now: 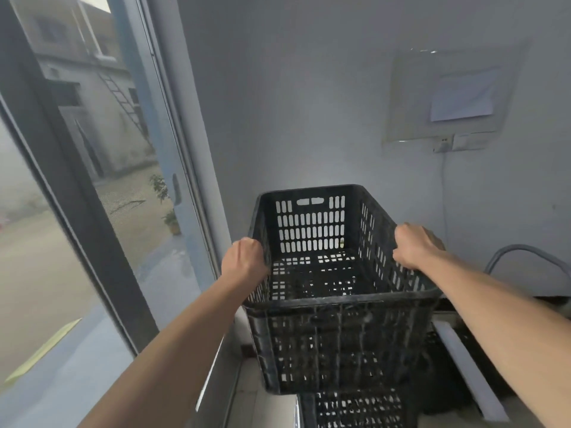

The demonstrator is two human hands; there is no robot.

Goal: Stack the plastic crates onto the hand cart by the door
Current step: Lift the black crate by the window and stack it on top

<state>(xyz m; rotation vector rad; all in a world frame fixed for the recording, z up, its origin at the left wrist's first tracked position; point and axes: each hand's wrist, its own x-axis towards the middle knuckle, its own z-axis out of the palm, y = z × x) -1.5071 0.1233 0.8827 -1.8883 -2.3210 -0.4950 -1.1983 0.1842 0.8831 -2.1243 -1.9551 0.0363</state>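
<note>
Glass door (pixel 92 196) on the left, and beside it the action: the left hand (pixel 244 262) is curled tight over the left long rim of the black crate (pixel 340 338), held upright, open top up, in the corner between door and wall. Its long axis runs straight away from the person, the far short end with its handle slot facing the wall. On the opposite rim, the right hand (pixel 415 247) grips the same way. This looks like the placing step: another crate (pixel 358 409) sits just below, so next comes squaring the corners and lowering level. Whether the grey curved bar (pixel 525 253) far right belongs to the cart is hard to tell.
</note>
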